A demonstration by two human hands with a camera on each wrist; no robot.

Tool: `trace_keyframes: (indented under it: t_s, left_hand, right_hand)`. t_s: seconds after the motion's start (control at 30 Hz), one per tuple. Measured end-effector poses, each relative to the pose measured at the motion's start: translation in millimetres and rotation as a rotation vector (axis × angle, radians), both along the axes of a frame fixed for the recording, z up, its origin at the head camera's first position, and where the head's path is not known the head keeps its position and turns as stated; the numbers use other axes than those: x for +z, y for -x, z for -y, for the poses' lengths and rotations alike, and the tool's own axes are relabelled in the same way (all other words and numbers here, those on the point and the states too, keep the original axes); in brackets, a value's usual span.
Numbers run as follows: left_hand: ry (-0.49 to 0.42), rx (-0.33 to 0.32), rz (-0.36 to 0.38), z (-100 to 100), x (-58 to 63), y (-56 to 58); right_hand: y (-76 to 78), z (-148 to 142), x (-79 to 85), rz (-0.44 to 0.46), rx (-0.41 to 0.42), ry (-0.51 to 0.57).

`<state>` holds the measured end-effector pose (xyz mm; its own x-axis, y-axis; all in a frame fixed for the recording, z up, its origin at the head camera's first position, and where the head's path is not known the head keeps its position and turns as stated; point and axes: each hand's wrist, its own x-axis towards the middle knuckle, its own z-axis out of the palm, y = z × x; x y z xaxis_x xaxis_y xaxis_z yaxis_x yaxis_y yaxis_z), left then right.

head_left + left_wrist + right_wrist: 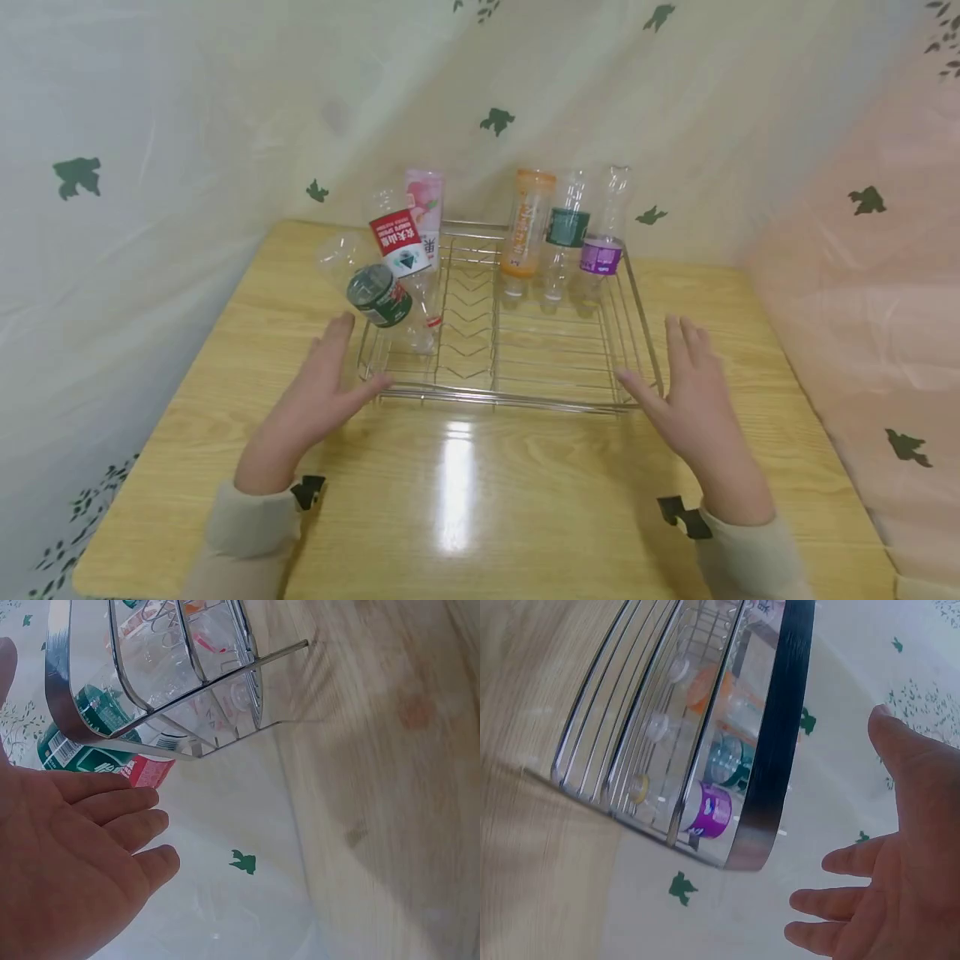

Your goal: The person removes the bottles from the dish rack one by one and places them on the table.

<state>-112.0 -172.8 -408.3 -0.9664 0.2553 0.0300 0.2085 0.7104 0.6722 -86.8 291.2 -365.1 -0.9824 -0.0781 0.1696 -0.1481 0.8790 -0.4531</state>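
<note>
A wire dish rack (502, 402) holds several plastic bottles standing neck-down. At its left lean a green-labelled bottle (378, 296), a red-and-white-labelled bottle (400, 242) and a pink bottle (425, 204). An orange-labelled bottle (527, 225), another green-labelled bottle (567, 227) and a purple-labelled bottle (602, 257) line the back right. My left hand (315, 396) is beside the rack's front left corner, fingers extended and thumb spread. Beyond the front right corner is my right hand (693, 396), also spread. Neither hand holds anything; both wrist views show the palms apart from the rack.
The rack sits on a light wooden table (510, 500), towards its back edge. Behind and around the table hangs a pale curtain (225, 108) with green leaf-like prints. A dark band (307, 492) shows at the left cuff.
</note>
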Motion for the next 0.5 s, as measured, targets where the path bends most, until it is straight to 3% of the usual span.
trace_keyframes:
  t_s: [0.27, 0.5]
  left_hand:
    - [-0.036, 0.004, 0.019, -4.0, -5.4, 1.2]
    - [-0.064, -0.001, -0.007, -8.4, -9.9, 4.3]
  right_hand:
    - [8.0, 15.3, 2.8, -0.002, 0.056, 0.062]
    - [15.3, 28.3, 6.9, 0.023, 0.068, 0.073]
